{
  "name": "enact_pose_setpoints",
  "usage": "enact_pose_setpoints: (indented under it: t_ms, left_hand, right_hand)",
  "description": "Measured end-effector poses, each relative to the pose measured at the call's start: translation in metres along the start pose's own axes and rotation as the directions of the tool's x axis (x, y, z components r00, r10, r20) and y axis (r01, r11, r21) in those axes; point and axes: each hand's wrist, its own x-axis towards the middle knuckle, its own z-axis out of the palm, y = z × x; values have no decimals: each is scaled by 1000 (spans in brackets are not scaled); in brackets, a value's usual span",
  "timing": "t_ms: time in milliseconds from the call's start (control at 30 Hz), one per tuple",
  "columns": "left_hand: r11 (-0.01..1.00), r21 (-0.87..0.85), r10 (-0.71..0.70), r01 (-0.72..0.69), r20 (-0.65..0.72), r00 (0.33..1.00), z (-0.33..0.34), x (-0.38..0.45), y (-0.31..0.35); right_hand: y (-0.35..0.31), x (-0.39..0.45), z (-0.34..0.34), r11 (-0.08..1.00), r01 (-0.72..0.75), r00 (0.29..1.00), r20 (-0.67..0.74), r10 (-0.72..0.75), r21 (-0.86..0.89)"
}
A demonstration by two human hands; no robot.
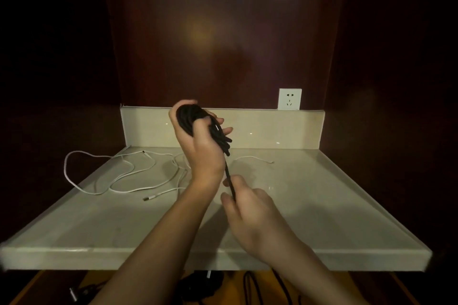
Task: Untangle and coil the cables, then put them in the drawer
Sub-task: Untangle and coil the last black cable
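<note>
Left hand (198, 141): we grip the coiled black cable (195, 119).
Right hand (250, 208): we pinch its loose tail.
White cable (119, 176): sprawls far left on the counter (322, 205).

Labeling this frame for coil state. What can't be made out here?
Head view only:
- Black cable: loop count unreadable, the left hand wraps round the bundle.
- Its free end: hidden inside the right hand.
- White cables: their crossing sits behind the left wrist, so tangled or not is unclear.
- Drawer: cut off by the bottom edge; dark cables under the countertop too dim.
</note>
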Motion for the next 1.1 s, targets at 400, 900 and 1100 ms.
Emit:
enact_pose_setpoints:
  t_ms: [400,900,1100]
  left_hand:
    - [442,638,-276,-631,766,581,-26,9,3]
    - [749,654,-660,107,750,37,-31,-7,51]
    - [680,583,-678,445,731,78,-40,-5,50]
  right_hand:
    - [20,-2,-52,943,279,959,10,-282,-180]
    - [9,37,-90,890,455,891,-40,-453,39]
    - [0,51,-105,867,336,916,86,-392,369]
